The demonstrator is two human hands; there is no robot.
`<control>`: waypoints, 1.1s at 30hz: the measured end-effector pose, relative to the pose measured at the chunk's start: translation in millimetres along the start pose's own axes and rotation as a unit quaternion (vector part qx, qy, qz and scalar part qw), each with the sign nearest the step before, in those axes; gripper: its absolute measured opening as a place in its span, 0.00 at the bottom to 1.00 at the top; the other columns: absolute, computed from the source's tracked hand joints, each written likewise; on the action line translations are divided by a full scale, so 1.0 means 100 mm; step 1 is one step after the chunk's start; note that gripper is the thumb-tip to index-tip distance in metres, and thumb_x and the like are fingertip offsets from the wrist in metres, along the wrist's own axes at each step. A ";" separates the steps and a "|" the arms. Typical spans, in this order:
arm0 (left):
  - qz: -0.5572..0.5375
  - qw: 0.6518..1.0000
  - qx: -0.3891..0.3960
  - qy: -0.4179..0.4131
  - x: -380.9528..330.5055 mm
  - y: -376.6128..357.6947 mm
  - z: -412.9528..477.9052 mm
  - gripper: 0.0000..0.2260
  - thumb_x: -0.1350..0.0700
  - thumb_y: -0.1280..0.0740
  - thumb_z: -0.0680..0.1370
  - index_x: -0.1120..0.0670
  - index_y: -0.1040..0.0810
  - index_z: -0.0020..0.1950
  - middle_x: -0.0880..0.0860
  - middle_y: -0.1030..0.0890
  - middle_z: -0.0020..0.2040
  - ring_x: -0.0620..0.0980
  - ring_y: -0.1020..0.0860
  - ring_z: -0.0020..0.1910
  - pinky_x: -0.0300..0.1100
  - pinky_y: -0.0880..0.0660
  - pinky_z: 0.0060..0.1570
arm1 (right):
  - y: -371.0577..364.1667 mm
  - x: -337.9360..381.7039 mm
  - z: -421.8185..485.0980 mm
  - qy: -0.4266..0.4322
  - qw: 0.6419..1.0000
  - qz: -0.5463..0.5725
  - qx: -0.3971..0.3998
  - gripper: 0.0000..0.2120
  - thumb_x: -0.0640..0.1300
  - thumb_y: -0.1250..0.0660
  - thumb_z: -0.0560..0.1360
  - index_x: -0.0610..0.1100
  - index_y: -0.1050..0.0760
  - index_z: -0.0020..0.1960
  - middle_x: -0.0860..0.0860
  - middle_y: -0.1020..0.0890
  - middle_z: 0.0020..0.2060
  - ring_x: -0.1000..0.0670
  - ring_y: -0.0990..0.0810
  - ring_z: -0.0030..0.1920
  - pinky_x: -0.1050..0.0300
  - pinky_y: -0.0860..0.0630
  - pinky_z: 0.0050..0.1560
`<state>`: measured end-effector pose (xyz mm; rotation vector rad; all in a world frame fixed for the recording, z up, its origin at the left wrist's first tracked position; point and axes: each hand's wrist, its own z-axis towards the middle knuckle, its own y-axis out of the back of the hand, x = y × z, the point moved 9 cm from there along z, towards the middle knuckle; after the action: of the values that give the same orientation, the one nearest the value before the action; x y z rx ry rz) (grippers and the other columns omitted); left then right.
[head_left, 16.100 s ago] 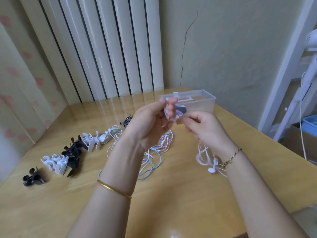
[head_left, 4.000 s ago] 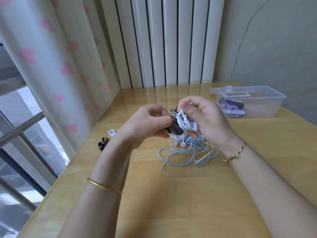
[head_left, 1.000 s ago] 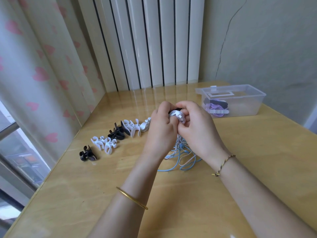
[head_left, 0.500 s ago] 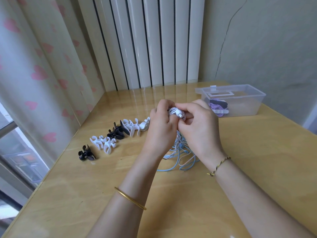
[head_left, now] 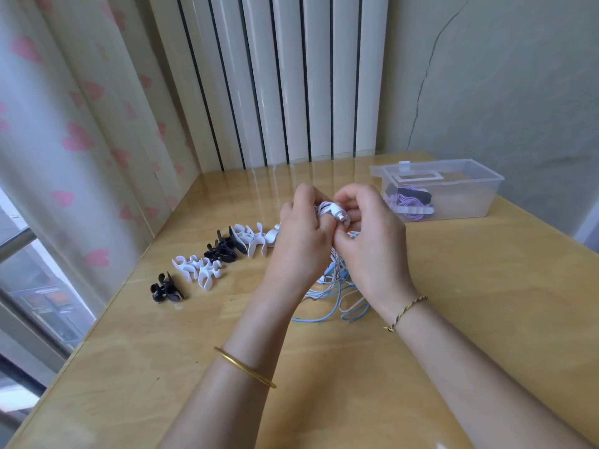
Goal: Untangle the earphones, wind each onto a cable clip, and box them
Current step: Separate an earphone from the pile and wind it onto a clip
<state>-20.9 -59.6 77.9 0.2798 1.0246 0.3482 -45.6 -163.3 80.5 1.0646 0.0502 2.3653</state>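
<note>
Both hands meet above the table's middle around a white earphone bundle (head_left: 334,211). My left hand (head_left: 299,241) grips the wound white cable from the left. My right hand (head_left: 369,241) pinches the white earbud end against it with curled fingers. A clip under the winding is hidden by my fingers. Below the hands lies a tangle of blue, pink and white earphone cables (head_left: 337,299). A row of black and white cable clips (head_left: 214,260) lies to the left. The clear plastic box (head_left: 460,196) at the back right holds a wound purple earphone (head_left: 410,202).
The wooden table (head_left: 486,303) meets a white radiator (head_left: 291,76) at the back and a curtain with pink hearts (head_left: 64,140) on the left. The box's lid (head_left: 405,175) leans at its left rim. A window is at far left.
Both hands have stayed together on the white bundle and shifted slightly; my right fingers have turned the earbud end against the winding. The clips and the box have not moved.
</note>
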 end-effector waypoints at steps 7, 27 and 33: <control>-0.017 0.999 0.013 0.050 -0.01 -0.02 0.00 0.09 0.63 0.45 0.77 0.48 0.37 0.46 0.48 0.33 0.49 0.55 0.30 0.55 0.45 0.31 0.47 | 0.00 -0.01 0.05 -0.002 1.000 0.025 0.010 0.13 0.30 0.34 0.70 0.45 0.26 0.48 0.49 0.22 0.46 0.52 0.22 0.43 0.64 0.27 0.43; -0.146 0.974 0.116 0.127 0.06 -0.09 -0.08 0.04 0.60 0.39 0.80 0.56 0.33 0.48 0.60 0.22 0.46 0.53 0.21 0.39 0.56 0.19 0.44 | 0.09 0.02 0.05 0.048 0.997 -0.053 -0.018 0.08 0.32 0.33 0.68 0.41 0.21 0.45 0.50 0.20 0.41 0.55 0.26 0.42 0.64 0.32 0.40; -0.153 0.971 0.130 0.127 0.05 -0.07 -0.15 0.06 0.61 0.39 0.80 0.57 0.33 0.56 0.67 0.23 0.51 0.54 0.21 0.41 0.55 0.19 0.46 | 0.09 0.02 0.05 0.040 0.998 -0.041 0.003 0.10 0.32 0.34 0.68 0.43 0.21 0.46 0.51 0.18 0.40 0.50 0.22 0.43 0.61 0.27 0.43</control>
<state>-30.5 -62.7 64.2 0.3117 1.3486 -0.0326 -47.0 -171.1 87.2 0.9517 0.1272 2.3332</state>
